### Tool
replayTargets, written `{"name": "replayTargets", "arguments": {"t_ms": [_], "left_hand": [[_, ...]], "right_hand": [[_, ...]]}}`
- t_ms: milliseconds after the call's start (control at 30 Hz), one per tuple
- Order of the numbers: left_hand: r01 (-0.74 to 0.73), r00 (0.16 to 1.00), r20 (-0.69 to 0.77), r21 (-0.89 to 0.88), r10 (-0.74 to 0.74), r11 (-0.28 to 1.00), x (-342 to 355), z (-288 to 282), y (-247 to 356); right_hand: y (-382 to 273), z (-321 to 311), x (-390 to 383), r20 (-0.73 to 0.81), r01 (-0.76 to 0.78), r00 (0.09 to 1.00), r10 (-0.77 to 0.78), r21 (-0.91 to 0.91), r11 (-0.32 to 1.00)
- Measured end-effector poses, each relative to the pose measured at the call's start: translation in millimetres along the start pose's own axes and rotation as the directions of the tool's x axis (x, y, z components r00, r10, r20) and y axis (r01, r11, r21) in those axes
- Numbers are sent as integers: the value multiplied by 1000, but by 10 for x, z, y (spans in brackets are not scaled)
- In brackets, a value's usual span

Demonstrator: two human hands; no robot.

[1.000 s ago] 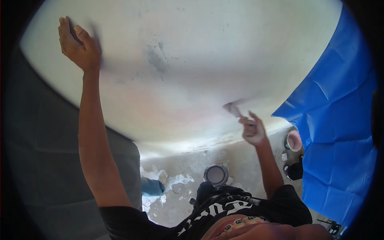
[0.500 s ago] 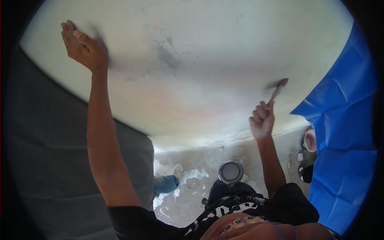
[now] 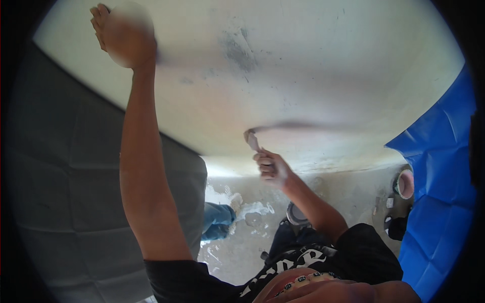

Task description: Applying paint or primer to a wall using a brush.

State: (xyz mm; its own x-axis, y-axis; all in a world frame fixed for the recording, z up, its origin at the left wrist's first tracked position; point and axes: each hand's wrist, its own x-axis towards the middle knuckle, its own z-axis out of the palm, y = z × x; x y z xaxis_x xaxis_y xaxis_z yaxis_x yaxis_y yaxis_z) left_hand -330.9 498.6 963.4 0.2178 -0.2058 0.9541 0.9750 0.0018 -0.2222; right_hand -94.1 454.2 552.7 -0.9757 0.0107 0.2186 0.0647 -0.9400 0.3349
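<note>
Right grip is curled closed around a brush-like tool, held near frame centre, its tip at the pale wall; contact cannot be told. Left grip is raised at upper left, fingers extended, mostly blurred.

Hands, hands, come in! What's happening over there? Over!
Left hand up by the pale wall, partly blurred. Right hand gripping brush-like tool at the wall. Right forearm partly hiding the grey bucket.
</note>
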Motion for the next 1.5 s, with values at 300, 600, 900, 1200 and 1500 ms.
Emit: {"name": "replayTargets", "arguments": {"t_ms": [300,600,900,1200,1500], "left_hand": [[54,997,-54,-34,-56,998,-2,30,34],[41,998,-42,9,-41,999,-85,44,-29],[104,995,-10,14,-104,995,-202,-14,-133],[139,989,49,52,-142,989,-220,-39,-142],[164,980,108,32,-166,986,-118,-75,-5]], "right_hand": [[-77,1147,-1621,133,318,943,-306,-75,945],[51,1399,-1815,115,526,810,-575,-576,626],[91,66,-1007,-198,375,770,-607,-630,680],[152,687,-195,-250,103,934,-255,-494,863],[314,1252,-551,44,311,552,-832,-937,157]]}}
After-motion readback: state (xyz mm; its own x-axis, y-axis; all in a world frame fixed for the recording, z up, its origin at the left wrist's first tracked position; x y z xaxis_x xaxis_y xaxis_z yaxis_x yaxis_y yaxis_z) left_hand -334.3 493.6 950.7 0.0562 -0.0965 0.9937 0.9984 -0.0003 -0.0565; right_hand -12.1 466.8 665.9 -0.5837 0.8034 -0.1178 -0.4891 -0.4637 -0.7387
